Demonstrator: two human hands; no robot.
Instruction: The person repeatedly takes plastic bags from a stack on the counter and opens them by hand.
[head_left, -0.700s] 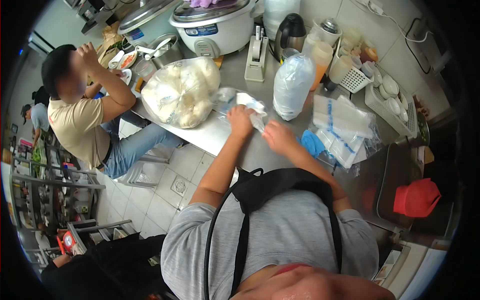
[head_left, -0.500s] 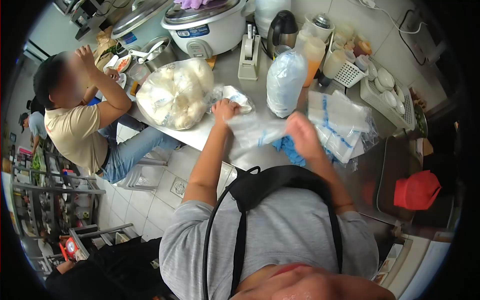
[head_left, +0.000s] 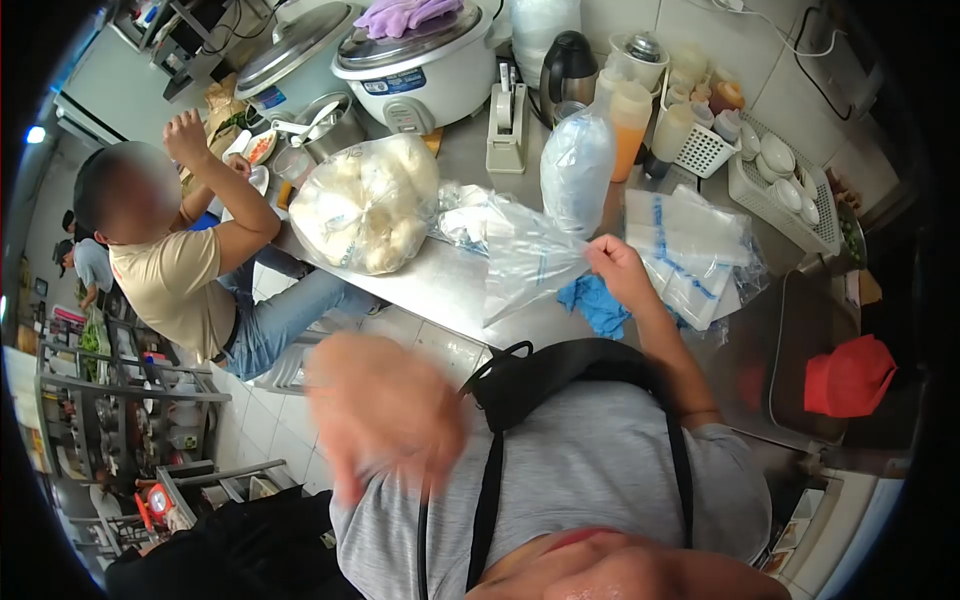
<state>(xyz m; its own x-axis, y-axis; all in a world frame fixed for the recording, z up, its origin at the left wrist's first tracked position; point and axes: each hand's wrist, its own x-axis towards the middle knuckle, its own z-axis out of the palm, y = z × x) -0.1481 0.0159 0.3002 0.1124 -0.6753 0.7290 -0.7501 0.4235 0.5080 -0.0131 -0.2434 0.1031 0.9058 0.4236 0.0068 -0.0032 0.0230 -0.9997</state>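
Observation:
My right hand (head_left: 620,272) pinches the gathered edge of a clear plastic bag (head_left: 530,258), which hangs spread out over the counter front. My left hand (head_left: 385,410) is raised close to the camera, away from the bag, and its fingers are smeared by motion. Left of the bag, a crumpled clear plastic piece (head_left: 465,215) lies beside a big clear bag of pale round lumps (head_left: 365,205). To the right lies a stack of flat plastic bags (head_left: 690,250) with blue print. A blue cloth (head_left: 597,303) is under my right hand.
A wrapped plastic bundle (head_left: 577,170) stands behind the bag, near a tape dispenser (head_left: 507,130) and sauce bottles (head_left: 628,125). A rice cooker (head_left: 412,80) is at the back. One person (head_left: 165,270) sits at left. A red bag (head_left: 850,375) is at right.
My left hand has come off the counter and swung back toward the camera. The bag in my right hand now hangs more spread out. The view has shifted slightly.

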